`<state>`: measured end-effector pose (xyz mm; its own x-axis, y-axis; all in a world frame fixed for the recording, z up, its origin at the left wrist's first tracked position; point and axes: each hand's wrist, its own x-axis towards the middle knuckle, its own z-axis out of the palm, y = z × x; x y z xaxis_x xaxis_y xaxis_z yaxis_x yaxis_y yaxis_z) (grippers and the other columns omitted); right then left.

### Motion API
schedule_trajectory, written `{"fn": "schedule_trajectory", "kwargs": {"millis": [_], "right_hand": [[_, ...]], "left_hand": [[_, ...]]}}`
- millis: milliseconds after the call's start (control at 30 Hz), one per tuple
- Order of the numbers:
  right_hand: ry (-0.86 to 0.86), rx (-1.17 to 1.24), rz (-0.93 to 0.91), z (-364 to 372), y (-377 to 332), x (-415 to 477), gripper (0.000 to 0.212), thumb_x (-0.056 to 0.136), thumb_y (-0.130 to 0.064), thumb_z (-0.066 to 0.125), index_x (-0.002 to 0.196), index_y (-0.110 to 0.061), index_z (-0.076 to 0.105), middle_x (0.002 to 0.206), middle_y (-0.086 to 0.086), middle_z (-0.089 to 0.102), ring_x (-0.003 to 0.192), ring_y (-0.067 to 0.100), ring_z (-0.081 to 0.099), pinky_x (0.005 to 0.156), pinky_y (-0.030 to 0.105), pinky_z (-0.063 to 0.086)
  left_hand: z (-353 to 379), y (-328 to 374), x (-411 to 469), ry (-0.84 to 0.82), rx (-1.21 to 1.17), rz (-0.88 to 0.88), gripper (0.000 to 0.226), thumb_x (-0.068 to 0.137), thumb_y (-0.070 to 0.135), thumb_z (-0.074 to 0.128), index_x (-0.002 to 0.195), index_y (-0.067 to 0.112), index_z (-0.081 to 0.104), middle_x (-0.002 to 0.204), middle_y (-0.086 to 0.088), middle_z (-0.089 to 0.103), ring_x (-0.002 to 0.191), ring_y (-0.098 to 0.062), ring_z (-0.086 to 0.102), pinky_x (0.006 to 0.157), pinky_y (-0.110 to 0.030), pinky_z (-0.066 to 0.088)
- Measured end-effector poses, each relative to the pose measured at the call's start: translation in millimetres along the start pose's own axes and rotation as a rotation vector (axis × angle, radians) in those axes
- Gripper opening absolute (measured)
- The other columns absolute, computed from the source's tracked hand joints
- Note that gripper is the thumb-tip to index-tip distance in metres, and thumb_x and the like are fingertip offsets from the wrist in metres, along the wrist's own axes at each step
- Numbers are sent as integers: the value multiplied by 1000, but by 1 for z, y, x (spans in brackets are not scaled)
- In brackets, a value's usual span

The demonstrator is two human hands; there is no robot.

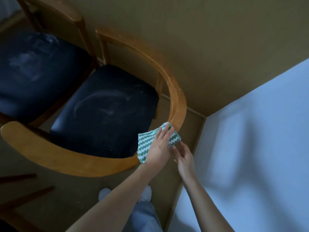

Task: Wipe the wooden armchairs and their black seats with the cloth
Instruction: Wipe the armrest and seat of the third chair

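Observation:
A wooden armchair with a curved rail and a black seat stands below me; pale smear marks streak the seat. A green-and-white zigzag cloth lies over the curved rail at its near right bend. My left hand presses flat on the cloth, fingers spread. My right hand pinches the cloth's right edge with its fingertips. A second armchair with a black seat, also smeared, stands to the left and behind.
A white wall rises close on the right, meeting a tan wall in the corner behind the chairs. Dark wooden legs of other furniture show at the lower left. My feet stand on tan floor.

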<state>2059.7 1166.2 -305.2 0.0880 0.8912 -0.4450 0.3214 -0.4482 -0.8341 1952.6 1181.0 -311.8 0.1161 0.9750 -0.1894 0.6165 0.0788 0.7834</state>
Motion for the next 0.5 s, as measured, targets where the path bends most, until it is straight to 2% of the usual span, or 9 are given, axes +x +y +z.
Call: {"fn": "schedule_trajectory", "kwargs": {"millis": [67, 133, 200, 300, 333, 433, 500], "right_hand": [[28, 1, 19, 7, -3, 12, 13, 91, -24, 59, 101, -16, 56, 89, -2, 65, 79, 13, 62, 68, 22, 48], [57, -123, 27, 13, -5, 19, 14, 91, -24, 59, 94, -11, 57, 85, 3, 64, 71, 14, 58, 58, 17, 40], [110, -235, -5, 15, -7, 22, 12, 93, -23, 57, 90, -11, 55, 79, -2, 61, 66, 9, 55, 52, 14, 34], [193, -265, -61, 14, -7, 24, 11, 93, -23, 56, 87, -14, 54, 73, -8, 58, 63, 8, 55, 50, 14, 37], [220, -257, -68, 13, -8, 26, 10, 92, -23, 57, 87, -15, 54, 74, -9, 58, 65, 9, 56, 52, 14, 38], [265, -175, -68, 10, -11, 29, 7, 92, -24, 57, 94, -18, 54, 81, -15, 57, 73, -1, 56, 58, 11, 43], [293, -94, -72, 10, -11, 28, 6, 95, -21, 52, 100, -17, 54, 86, -18, 57, 76, -5, 55, 61, 6, 43]], "left_hand": [[-7, -3, -3, 64, -129, 2, 51, 97, 1, 39, 145, 14, 29, 157, -2, 12, 143, -18, 20, 109, -15, 24], [-13, -9, -7, 76, -152, -7, 50, 96, 2, 41, 143, 18, 33, 157, 1, 14, 138, -14, 28, 95, -4, 25], [-15, -20, -8, 56, -171, -21, 52, 95, 5, 46, 144, 19, 32, 156, 3, 14, 138, -11, 27, 95, -4, 26], [-17, -37, -9, -7, -233, -93, 56, 96, 17, 49, 147, 19, 25, 154, 7, 17, 135, -4, 27, 97, -4, 30], [-15, -40, -9, -48, -227, -112, 58, 97, 22, 48, 148, 20, 21, 154, 7, 19, 134, -4, 29, 100, -8, 32], [-4, -43, -5, -121, -125, -105, 59, 99, 32, 41, 150, 22, 13, 152, 3, 27, 135, -12, 32, 110, -34, 32], [-1, -41, 7, -104, -118, -107, 57, 100, 33, 37, 150, 21, 13, 151, 3, 29, 136, -13, 32, 111, -37, 30]]}}
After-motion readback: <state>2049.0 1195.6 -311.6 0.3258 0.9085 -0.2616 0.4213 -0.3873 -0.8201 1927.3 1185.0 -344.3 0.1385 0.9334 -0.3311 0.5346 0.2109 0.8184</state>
